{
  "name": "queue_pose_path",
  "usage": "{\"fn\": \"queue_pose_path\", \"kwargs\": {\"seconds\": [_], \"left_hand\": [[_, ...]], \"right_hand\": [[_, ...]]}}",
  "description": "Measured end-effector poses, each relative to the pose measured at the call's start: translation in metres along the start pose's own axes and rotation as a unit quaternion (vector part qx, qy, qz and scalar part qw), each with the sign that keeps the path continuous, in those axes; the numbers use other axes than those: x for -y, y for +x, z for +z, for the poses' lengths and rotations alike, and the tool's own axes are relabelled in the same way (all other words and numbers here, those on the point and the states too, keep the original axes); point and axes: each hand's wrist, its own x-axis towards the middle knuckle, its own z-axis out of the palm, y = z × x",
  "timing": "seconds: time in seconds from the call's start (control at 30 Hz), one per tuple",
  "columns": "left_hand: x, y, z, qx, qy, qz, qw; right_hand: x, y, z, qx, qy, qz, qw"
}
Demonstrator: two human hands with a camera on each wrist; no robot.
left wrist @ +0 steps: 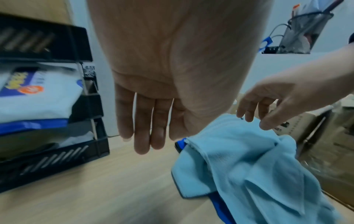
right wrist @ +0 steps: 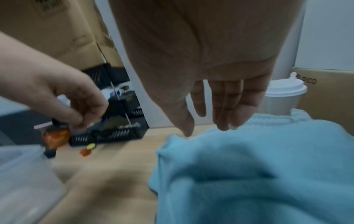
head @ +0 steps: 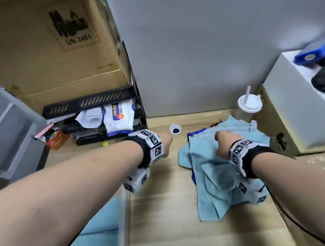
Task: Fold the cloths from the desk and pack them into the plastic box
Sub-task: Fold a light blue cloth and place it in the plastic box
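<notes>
Light-blue cloths (head: 216,174) heaped on desk (head: 162,225), right of clear plastic box (head: 124,219) w/ blue cloth (head: 97,229) inside. Left hand (left wrist: 153,91) & right hand (right wrist: 210,84) above desk, fingers relaxed, holding nothing. Black tray rack (head: 94,116) w/ white packets (head: 116,115).

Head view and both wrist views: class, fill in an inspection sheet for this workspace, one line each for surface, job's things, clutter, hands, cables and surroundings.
Surface: wooden desk, bare in front.
Job's things: light blue cloths heaped unfolded on the desk; plastic box at the near edge, a blue cloth inside.
Clutter: black tray rack holding packets; lidded cup; small cap.
Hands: left hand open, holding nothing; right hand open above the cloths.
Cables: black cable at right.
Surroundings: cardboard boxes, grey wall.
</notes>
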Motion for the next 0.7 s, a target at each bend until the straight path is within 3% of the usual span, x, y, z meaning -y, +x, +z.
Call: {"fn": "queue_pose_path", "kwargs": {"seconds": [0.23, 0.33, 0.4, 0.47, 0.57, 0.63, 0.7], "left_hand": [[-0.034, 0.024, 0.019, 0.024, -0.021, 0.002, 0.999], [-0.032, 0.028, 0.027, 0.033, -0.029, -0.012, 0.999], [-0.033, 0.028, 0.029, 0.041, -0.029, -0.011, 0.999], [-0.032, 0.027, 0.030, 0.070, -0.015, -0.007, 0.997], [-0.034, 0.026, 0.030, 0.083, -0.014, 0.002, 0.996], [-0.033, 0.025, 0.030, 0.088, -0.031, 0.006, 0.996], [-0.029, 0.022, 0.029, 0.080, -0.059, 0.005, 0.995]], "right_hand": [[-0.027, 0.002, 0.050, 0.008, -0.072, 0.004, 0.997], [-0.024, 0.004, 0.054, -0.015, -0.051, -0.043, 0.998], [-0.022, 0.005, 0.055, 0.031, -0.044, -0.088, 0.995], [-0.019, 0.006, 0.054, 0.094, -0.108, -0.119, 0.982], [-0.019, 0.010, 0.056, 0.104, -0.220, -0.127, 0.962], [-0.015, 0.009, 0.054, 0.088, -0.199, -0.123, 0.968], [-0.009, 0.007, 0.046, 0.087, -0.083, -0.116, 0.986]]}}
